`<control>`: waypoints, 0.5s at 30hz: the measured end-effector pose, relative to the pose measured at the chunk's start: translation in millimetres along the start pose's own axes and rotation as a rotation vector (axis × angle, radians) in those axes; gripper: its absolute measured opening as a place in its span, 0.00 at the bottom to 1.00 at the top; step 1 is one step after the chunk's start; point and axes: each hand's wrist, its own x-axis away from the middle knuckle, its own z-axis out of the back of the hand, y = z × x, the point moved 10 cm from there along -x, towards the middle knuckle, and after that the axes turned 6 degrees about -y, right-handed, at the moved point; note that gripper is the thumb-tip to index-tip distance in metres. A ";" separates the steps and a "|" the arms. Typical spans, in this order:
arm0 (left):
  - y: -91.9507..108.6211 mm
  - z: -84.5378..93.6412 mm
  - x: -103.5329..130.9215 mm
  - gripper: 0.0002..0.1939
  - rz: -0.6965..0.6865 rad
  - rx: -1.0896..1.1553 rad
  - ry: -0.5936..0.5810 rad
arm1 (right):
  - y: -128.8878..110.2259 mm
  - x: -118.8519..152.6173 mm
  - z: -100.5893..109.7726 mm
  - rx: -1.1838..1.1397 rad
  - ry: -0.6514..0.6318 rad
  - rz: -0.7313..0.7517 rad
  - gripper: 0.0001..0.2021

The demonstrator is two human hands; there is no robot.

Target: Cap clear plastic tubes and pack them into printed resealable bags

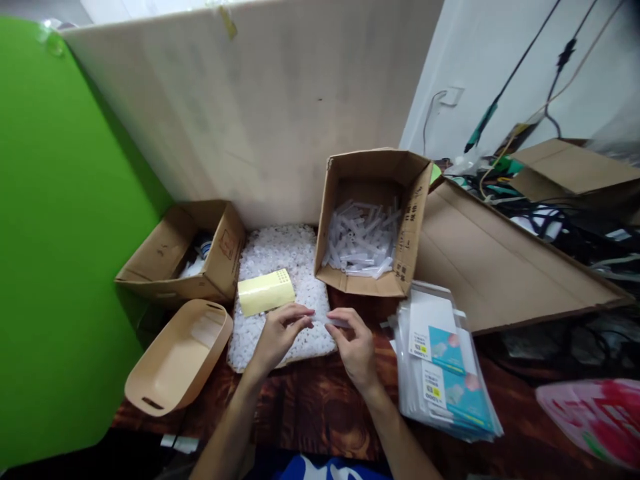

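My left hand [281,335] and my right hand [356,347] face each other above a shallow tray heaped with small white plastic pieces [280,248]. Between the right thumb and fingers is a small translucent plastic tube [339,323], pointing toward the left hand. The left thumb and fingertips are pinched near the tube's end; what they hold is too small to make out. A yellow sticker sheet [266,292] lies on the white pieces just beyond the left hand. Behind the right hand, a cardboard box [367,285] holds many similar translucent tubes [363,233].
A peach plastic basket [170,367] and an open cardboard box [200,288] stand at the left by a green panel [50,233]. To the right lie packaged cards in clear sleeves [445,373], a cardboard flap [490,267], tangled cables [550,220] and a pink floral item [595,413].
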 end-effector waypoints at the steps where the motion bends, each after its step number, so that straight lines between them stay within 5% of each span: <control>1: 2.1 0.8 0.9 0.10 -0.018 -0.016 0.025 | 4.4 0.7 -1.7 -0.007 -0.022 -0.038 0.07; 7: 17.5 -11.6 9.2 0.10 -0.128 0.034 -0.022 | 57.1 20.6 -17.0 -0.172 -0.171 -0.436 0.24; 10: -7.9 -13.6 14.2 0.27 0.055 0.124 0.007 | 62.0 18.0 -12.6 -0.151 -0.130 -0.422 0.25; 13: -34.5 -16.6 24.1 0.33 0.286 0.081 -0.008 | 55.3 11.0 -12.1 -0.047 -0.149 -0.341 0.24; 15: -28.7 -14.7 28.6 0.29 0.257 0.027 -0.014 | 55.0 11.4 -13.9 0.006 -0.171 -0.334 0.25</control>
